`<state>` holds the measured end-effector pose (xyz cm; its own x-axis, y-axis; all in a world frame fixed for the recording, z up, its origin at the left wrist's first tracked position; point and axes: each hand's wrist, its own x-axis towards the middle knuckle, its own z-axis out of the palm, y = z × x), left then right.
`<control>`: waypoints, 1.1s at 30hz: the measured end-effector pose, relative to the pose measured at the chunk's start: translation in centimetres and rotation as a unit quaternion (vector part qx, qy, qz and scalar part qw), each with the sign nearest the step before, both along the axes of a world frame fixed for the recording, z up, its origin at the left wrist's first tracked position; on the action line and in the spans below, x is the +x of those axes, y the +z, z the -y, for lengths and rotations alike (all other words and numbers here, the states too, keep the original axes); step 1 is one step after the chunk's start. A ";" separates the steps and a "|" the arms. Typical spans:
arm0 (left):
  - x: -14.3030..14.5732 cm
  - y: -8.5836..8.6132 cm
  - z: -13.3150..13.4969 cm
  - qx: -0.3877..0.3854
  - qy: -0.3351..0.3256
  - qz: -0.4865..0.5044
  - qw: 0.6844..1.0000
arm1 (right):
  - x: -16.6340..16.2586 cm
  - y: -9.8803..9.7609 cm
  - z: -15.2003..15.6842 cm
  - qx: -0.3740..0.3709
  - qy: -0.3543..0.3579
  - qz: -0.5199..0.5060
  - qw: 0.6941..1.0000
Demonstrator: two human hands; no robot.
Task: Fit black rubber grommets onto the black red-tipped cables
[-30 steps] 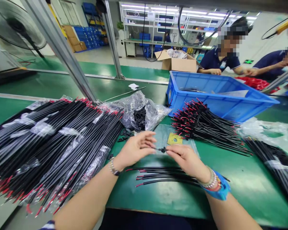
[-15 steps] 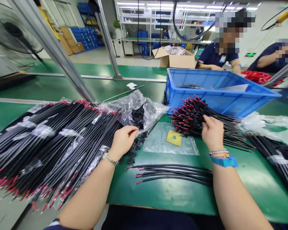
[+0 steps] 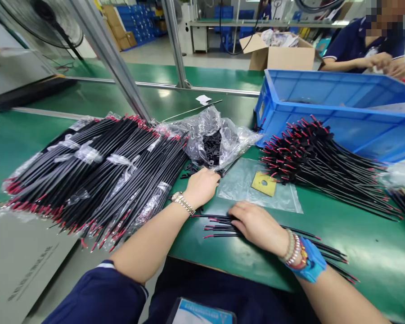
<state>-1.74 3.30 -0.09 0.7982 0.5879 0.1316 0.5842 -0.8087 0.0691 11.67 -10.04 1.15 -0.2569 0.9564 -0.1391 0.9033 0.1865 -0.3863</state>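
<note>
No readable writing; print on grey panel [image 3: 30,270] too blurred. Right hand [image 3: 258,225] flat, fingers loose, lying on loose wires [image 3: 216,227]: thin, black, red-tipped, on green counter [image 3: 357,243]. Left hand [image 3: 202,185] curled at small black parts [image 3: 192,168] spilling from plastic bag [image 3: 212,135]; whether it grips one, cannot tell. Wire bundles [image 3: 97,171] left, finished wires [image 3: 310,153] before blue bin [image 3: 324,117], yellow square plate [image 3: 263,183] between.

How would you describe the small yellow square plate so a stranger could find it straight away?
Start at the blue crate on the green bench. In front of it a flat clear plastic bag lies between the hands and the fanned pile of wires. The yellow square plate rests on it, the only yellow piece, with a round hole.
</note>
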 end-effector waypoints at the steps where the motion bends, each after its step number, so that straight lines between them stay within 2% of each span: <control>1: -0.1 0.0 0.0 -0.003 0.000 0.006 1.000 | -0.1 -0.2 0.0 -0.011 -0.004 0.002 1.000; 5: -0.5 0.8 -0.2 -0.065 0.007 0.107 0.992 | -0.3 -0.7 0.0 -0.026 -0.011 -0.038 0.999; 7: -0.7 1.4 -0.3 -0.150 0.019 0.215 0.965 | -0.2 -0.6 0.1 -0.007 -0.015 -0.065 0.998; 8: -0.7 1.6 -0.3 -0.217 0.024 0.273 0.937 | -0.1 -0.4 0.1 0.010 -0.020 -0.083 0.996; 10: -0.7 2.1 -0.2 -0.375 0.028 0.376 0.847 | 0.6 0.3 0.3 0.054 -0.033 -0.123 0.990; 12: -0.7 2.4 -0.1 -0.516 0.026 0.449 0.729 | 1.6 1.2 0.6 0.113 -0.053 -0.153 0.980; 14: -0.7 2.6 0.0 -0.599 0.020 0.493 0.631 | 2.8 2.1 0.7 0.195 -0.086 -0.161 0.964; 15: -0.7 2.6 0.1 -0.622 0.019 0.507 0.596 | 3.3 2.4 0.8 0.239 -0.106 -0.158 0.952; 17: -0.7 2.8 0.4 -0.654 0.013 0.515 0.554 | 4.1 2.9 0.9 0.311 -0.139 -0.145 0.929; 19: -0.7 2.9 0.7 -0.670 0.011 0.509 0.541 | 4.3 3.1 1.0 0.344 -0.153 -0.136 0.916; 21: -0.7 3.0 1.0 -0.677 0.016 0.498 0.542 | 4.2 3.1 1.0 0.343 -0.148 -0.137 0.917; 26: -0.5 3.2 1.1 -0.668 0.037 0.477 0.570 | 4.0 2.8 0.9 0.323 -0.134 -0.142 0.926; 30: -1.0 3.5 1.2 -0.667 0.036 0.457 0.587 | 4.5 2.3 0.6 0.327 -0.160 -0.108 0.925; 31: -1.1 3.7 1.4 -0.664 0.043 0.447 0.598 | 4.4 2.3 0.6 0.328 -0.166 -0.095 0.925; 33: -0.8 4.3 1.8 -0.627 0.073 0.416 0.655 | 4.2 2.7 0.9 0.316 -0.173 -0.063 0.931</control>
<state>-2.56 1.52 4.19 0.6798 0.7125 -0.1738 -0.0129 0.2485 0.9685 15.84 -10.89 3.85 0.1060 0.8651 0.4903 0.9067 0.1183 -0.4047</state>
